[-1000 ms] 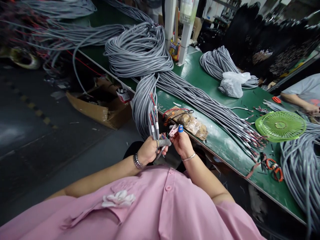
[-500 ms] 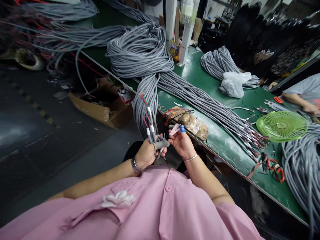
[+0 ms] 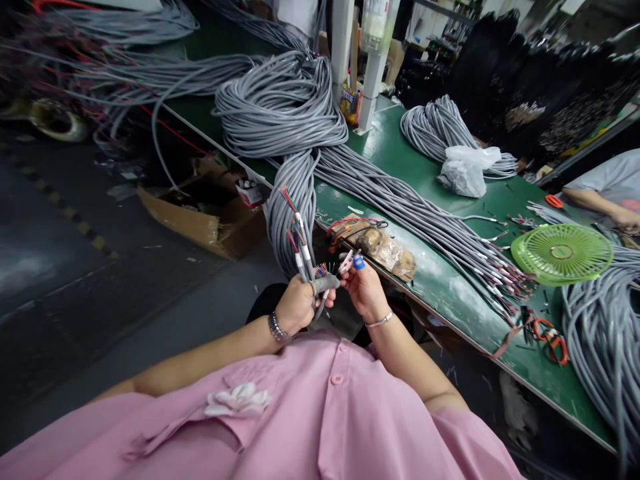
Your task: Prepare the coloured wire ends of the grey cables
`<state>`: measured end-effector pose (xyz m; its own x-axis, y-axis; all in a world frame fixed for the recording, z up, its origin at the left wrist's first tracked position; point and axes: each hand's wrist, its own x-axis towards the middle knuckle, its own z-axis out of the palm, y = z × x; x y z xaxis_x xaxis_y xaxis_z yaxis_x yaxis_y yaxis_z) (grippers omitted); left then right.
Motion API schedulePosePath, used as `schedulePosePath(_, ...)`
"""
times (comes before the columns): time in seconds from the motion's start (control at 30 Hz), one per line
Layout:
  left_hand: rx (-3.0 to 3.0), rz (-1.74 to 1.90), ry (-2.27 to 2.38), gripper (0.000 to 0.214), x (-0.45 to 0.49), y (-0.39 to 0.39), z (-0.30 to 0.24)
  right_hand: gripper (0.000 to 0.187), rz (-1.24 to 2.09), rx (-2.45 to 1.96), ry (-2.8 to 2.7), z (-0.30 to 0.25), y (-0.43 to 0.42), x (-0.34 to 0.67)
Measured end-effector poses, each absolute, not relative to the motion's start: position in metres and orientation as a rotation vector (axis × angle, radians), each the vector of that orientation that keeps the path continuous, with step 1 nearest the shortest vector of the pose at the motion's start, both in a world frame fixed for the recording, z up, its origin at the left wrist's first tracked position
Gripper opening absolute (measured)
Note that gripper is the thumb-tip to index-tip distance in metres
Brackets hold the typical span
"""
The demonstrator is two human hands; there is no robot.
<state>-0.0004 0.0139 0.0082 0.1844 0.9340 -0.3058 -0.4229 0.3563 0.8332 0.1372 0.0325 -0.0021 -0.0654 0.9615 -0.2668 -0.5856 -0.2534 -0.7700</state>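
Note:
My left hand (image 3: 296, 303) is closed around a grey cable end (image 3: 326, 284) whose stripped coloured wires fan out at the tip; two more cable ends with white sleeves stick up beside it. My right hand (image 3: 364, 288) is pinched at those wires, with a blue cover on one fingertip (image 3: 359, 262) and a small pinkish piece by it that I cannot name. Both hands sit just off the near edge of the green bench (image 3: 440, 280), below a thick bundle of grey cables (image 3: 290, 207) hanging over that edge.
Big coils of grey cable (image 3: 285, 100) lie on the bench, with a brown wrapped block (image 3: 385, 250), a white plastic bag (image 3: 465, 170), a green fan grille (image 3: 563, 252) and orange-handled cutters (image 3: 550, 337). Another person's arm (image 3: 600, 207) rests at far right. A cardboard box (image 3: 200, 213) stands on the floor.
The upright cable ends in my left hand have shifted slightly left and up. My right hand's fingers have worked a little closer to the wire tips.

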Motion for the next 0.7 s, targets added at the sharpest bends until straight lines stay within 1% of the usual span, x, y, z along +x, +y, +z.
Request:
schedulePosePath(0.1,0.683,1.060,0.940,0.019,-0.002,0.013,0.008,0.038,1.607,-0.916,-0.578,-0.003,0.032,0.136)
schedulePosePath(0.2,0.683,1.057,0.942,0.019,-0.002,0.012,0.009,0.043,1.596,-0.900,-0.585,-0.006,0.033,0.135)
schedulePosePath(0.3,0.683,1.057,0.940,0.019,-0.001,0.013,0.008,0.047,1.657,-0.879,-0.535,-0.010,0.038,0.134)
schedulePosePath(0.57,0.697,1.037,0.956,0.020,-0.001,0.014,0.000,0.037,1.664,-0.826,-0.363,-0.014,0.045,0.129)
schedulePosePath(0.7,0.688,1.044,0.940,0.020,-0.004,0.011,0.001,0.045,1.725,-0.791,-0.351,-0.013,0.040,0.131)
